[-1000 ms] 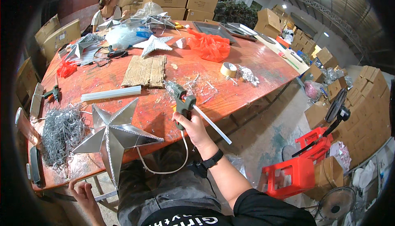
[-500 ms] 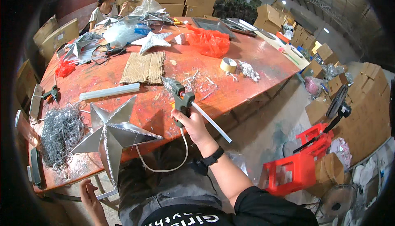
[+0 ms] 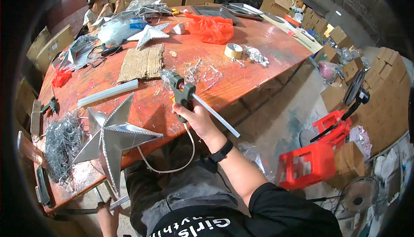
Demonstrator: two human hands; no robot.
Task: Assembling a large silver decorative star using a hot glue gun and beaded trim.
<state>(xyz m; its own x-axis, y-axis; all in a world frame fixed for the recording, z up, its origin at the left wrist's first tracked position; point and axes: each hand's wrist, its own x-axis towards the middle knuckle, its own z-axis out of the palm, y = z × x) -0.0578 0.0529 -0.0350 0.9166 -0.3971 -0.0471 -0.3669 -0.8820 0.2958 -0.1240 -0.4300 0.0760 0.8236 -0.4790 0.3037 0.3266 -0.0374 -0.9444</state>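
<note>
My right hand (image 3: 196, 118) is closed round the grip of a dark green glue gun (image 3: 184, 93), held over the table's front edge. A long translucent glue stick (image 3: 217, 117) sticks out of its back, and a white cord (image 3: 172, 171) loops down from the grip. To its left lies a silver five-pointed star (image 3: 113, 137) with a beaded trim along its ridges; its lowest point juts past the table edge. Just below that point is my left hand (image 3: 107, 219), fingers apart, with nothing visible in them. Next to the star sits a heap of silver tinsel garland (image 3: 64, 146).
On the red table (image 3: 254, 81) are a bundle of glue sticks (image 3: 108, 93), a cardboard piece (image 3: 142, 62), a tape roll (image 3: 233, 51), a red plastic bag (image 3: 209, 29) and a second glue gun (image 3: 52, 104). Red stools (image 3: 307, 163) stand at right. A person (image 3: 92, 12) sits far left.
The view has shifted a little, so the table sits higher. My left hand has moved slightly right and down, nearer the star's lowest point. My right hand still holds the glue gun.
</note>
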